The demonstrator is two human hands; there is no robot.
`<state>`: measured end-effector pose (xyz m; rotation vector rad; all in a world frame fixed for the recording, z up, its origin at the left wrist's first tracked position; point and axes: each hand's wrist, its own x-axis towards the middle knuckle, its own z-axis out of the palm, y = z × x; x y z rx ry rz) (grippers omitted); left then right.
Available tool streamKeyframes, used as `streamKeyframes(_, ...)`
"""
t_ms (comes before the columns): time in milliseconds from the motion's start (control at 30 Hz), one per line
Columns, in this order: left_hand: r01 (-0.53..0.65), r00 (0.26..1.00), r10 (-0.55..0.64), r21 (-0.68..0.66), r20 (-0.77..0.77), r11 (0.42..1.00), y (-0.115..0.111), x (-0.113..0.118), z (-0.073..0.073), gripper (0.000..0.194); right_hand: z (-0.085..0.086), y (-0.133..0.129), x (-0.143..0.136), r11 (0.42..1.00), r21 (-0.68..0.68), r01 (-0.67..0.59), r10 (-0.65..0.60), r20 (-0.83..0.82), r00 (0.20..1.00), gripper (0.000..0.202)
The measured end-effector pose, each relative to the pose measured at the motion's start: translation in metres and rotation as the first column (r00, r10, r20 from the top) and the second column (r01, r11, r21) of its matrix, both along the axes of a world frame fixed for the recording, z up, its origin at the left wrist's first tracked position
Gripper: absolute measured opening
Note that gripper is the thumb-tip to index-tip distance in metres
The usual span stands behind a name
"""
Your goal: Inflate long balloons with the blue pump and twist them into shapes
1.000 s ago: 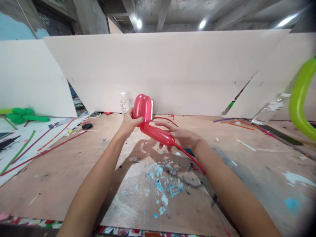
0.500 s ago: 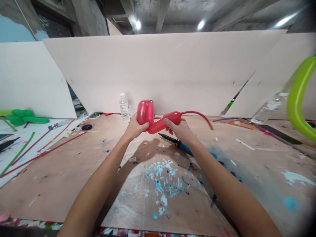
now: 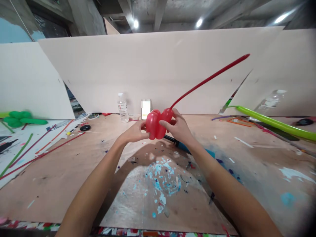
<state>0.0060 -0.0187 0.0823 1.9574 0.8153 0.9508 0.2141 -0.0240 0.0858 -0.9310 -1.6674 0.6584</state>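
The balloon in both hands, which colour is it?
The balloon is red; best seen in the head view.

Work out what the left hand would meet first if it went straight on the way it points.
The red balloon, which the left hand is touching; past that, probably the right hand on its other side, though depth is unclear.

The twisted balloon is red, the pump blue and black, the worktop brown with turquoise flecks, the long balloon at three o'clock lime.

Red balloon btwn L hand & R hand: glossy, smooth rubber. Tabletop below: matt wood, paint-flecked. Bottle past L hand: clear plastic.
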Motion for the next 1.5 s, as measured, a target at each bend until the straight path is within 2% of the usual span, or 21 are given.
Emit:
streamKeyframes(133, 0.075, 0.997, -0.075, -0.002, 0.023, 0.997, 0.003, 0.000, 0.001, 0.021, 0.002, -0.002, 0.002, 0.999, 0.035, -0.012, 0.009, 0.092, 0.996, 0.032)
streamKeyframes(333, -0.002, 0.998, 0.008, 0.096, -0.070, 0.995, 0.007, 0.001, -0.003, 0.017, 0.005, -0.007, 0.001, 0.991, 0.048, -0.122, 0.112, 0.164, 0.980, 0.027)
streamKeyframes(600, 0.001, 0.997, 0.007, 0.109, -0.075, 0.994, 0.007, -0.005, -0.001, 0.017, 0.005, -0.006, 0.004, 0.972, 0.009, -0.236, 0.229, 0.202, 0.952, 0.023)
streamKeyframes(667, -0.016, 0.998, 0.023, 0.115, -0.064, 0.993, 0.009, -0.007, 0.000, 0.017, 0.006, -0.006, 0.005, 0.984, 0.058, -0.168, 0.150, 0.230, 0.961, 0.023)
streamKeyframes(800, -0.065, 0.996, 0.064, 0.017, 0.062, 0.998, 0.013, -0.008, -0.004, 0.014, 0.008, -0.007, 0.006, 0.970, 0.215, 0.112, -0.152, 0.177, 0.972, 0.038)
streamKeyframes(867, -0.041, 0.987, 0.049, -0.058, 0.150, 0.997, 0.015, -0.008, -0.008, 0.012, 0.009, -0.008, 0.009, 0.955, 0.231, 0.187, -0.236, 0.209, 0.949, 0.042)
streamKeyframes(967, 0.043, 0.959, 0.011, -0.184, 0.283, 0.982, 0.017, -0.008, -0.012, 0.015, 0.012, -0.007, 0.013, 0.942, 0.231, 0.245, -0.305, 0.279, 0.911, 0.034)
streamKeyframes(1067, 0.111, 0.914, 0.016, -0.288, 0.405, 0.951, 0.017, -0.010, -0.014, 0.014, 0.015, -0.006, 0.017, 0.955, 0.189, 0.227, -0.263, 0.200, 0.944, 0.030)
streamKeyframes(1167, 0.136, 0.863, 0.035, -0.298, 0.504, 0.945, 0.018, -0.012, -0.014, 0.010, 0.017, -0.008, 0.017, 0.979, 0.142, 0.147, -0.169, 0.158, 0.973, 0.035)
streamKeyframes(1233, 0.144, 0.854, 0.026, -0.285, 0.520, 0.947, 0.019, -0.013, -0.015, 0.007, 0.017, -0.010, 0.016, 0.982, 0.146, 0.120, -0.152, 0.233, 0.961, 0.036)
streamKeyframes(1333, 0.150, 0.883, 0.000, -0.282, 0.469, 0.948, 0.019, -0.012, -0.017, 0.005, 0.017, -0.013, 0.012, 0.977, 0.182, 0.116, -0.177, 0.372, 0.911, 0.028)
streamKeyframes(1500, 0.121, 0.862, 0.048, -0.298, 0.505, 0.947, 0.020, -0.009, -0.019, 0.012, 0.015, -0.011, 0.009, 0.981, 0.170, 0.089, -0.158, 0.447, 0.880, 0.023)
